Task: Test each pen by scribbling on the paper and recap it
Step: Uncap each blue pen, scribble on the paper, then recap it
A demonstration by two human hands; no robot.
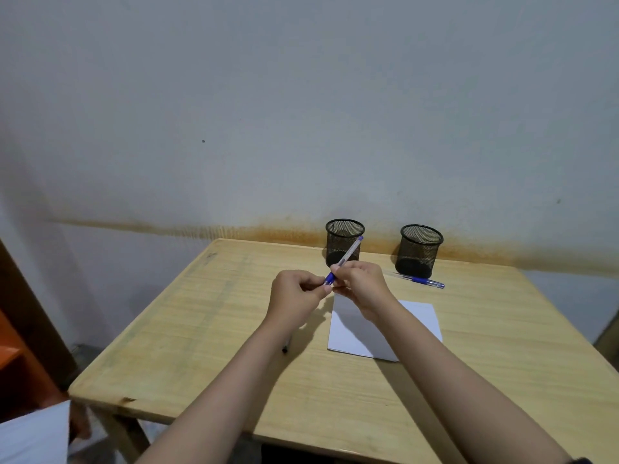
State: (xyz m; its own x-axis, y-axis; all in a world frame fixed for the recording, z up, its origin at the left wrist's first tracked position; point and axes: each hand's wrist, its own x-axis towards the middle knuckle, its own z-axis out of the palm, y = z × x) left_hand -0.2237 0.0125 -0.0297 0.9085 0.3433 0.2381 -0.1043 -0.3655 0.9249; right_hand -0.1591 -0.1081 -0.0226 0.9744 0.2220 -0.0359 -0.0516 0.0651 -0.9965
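Pen in hand: clear-barrelled ballpoint pen with blue grip and blue end plug [345, 259], held above the pale wooden surface [207, 329], just over the far left corner of the white paper sheet [415, 316].
Long axis: slanted — blue grip end low and left, between the two hands; plug end high and right, crossing in front of the left black mesh pen cup [345, 229].
Right hand [361, 289]: fingers curled round the barrel just above the grip.
Left hand [296, 294]: fingertips pinched at the pen's lower tip end, touching it — whether they hold a cap I cannot tell, it is too small and hidden.
Key relation: tip end points toward the left hand, so any cap moves along that slanted line.
Other pens: second blue-grip clear pen [418, 280] lies flat before the right black mesh pen cup [418, 249]; a dark pen [286, 344] shows partly under the left forearm.
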